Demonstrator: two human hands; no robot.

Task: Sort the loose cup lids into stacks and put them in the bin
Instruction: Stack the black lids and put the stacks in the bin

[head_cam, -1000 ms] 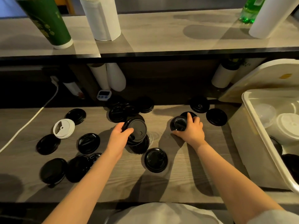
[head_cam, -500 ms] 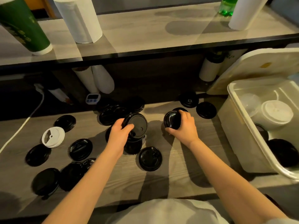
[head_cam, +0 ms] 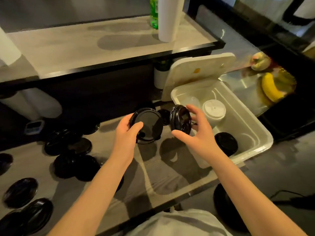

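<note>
My left hand (head_cam: 127, 133) grips a large black lid stack (head_cam: 150, 126) by its left rim, raised above the counter. Just right of it, my right hand (head_cam: 196, 132) holds a smaller black lid stack (head_cam: 180, 120) on edge between thumb and fingers, close to the bin's left wall. The white plastic bin (head_cam: 255, 126) stands at the right with a white lid stack (head_cam: 214, 110), a clear lid (head_cam: 192, 102) and a black lid stack (head_cam: 225, 143) inside. Several loose black lids (head_cam: 68, 145) lie on the wooden counter at the left.
The bin's white cover (head_cam: 199, 72) leans against the upper shelf (head_cam: 102, 53) behind it. A white cup stack (head_cam: 167, 19) and a green bottle (head_cam: 154, 14) stand on that shelf. A small timer (head_cam: 33, 127) sits at the back left. Bananas (head_cam: 271, 89) lie at the far right.
Both hands have lifted their black lid stacks off the counter and carried them right toward the bin. The view has swung right, so the bin is now near the centre.
</note>
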